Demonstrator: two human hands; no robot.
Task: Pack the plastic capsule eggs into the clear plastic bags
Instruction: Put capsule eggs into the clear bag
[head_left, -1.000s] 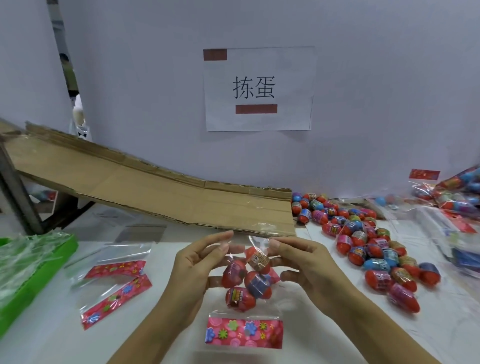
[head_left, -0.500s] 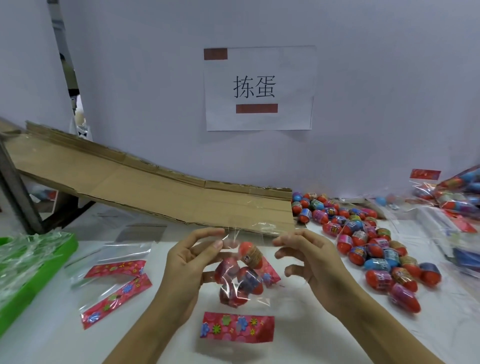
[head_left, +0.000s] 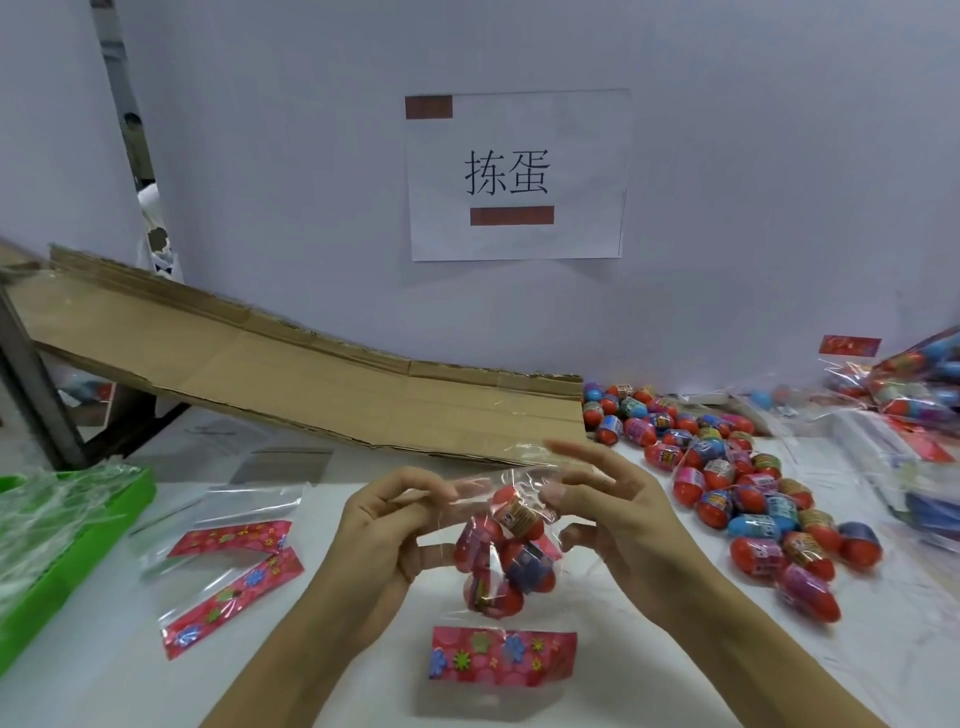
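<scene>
A clear plastic bag with a pink flowered band at its bottom hangs above the white table, holding several red capsule eggs. My left hand pinches the bag's top edge on the left. My right hand pinches the top edge on the right with thumb and a finger, its other fingers spread. A pile of several loose red, blue and pink capsule eggs lies on the table to the right of my right hand.
Two flat clear bags with pink bands lie at the left. A green tray of plastic sits at the far left edge. A cardboard ramp slopes down behind my hands. Filled bags are stacked at the far right.
Both hands have raised the bag's top slightly and drawn its mouth together. The eggs have settled lower inside, and the pink band hangs straighter below.
</scene>
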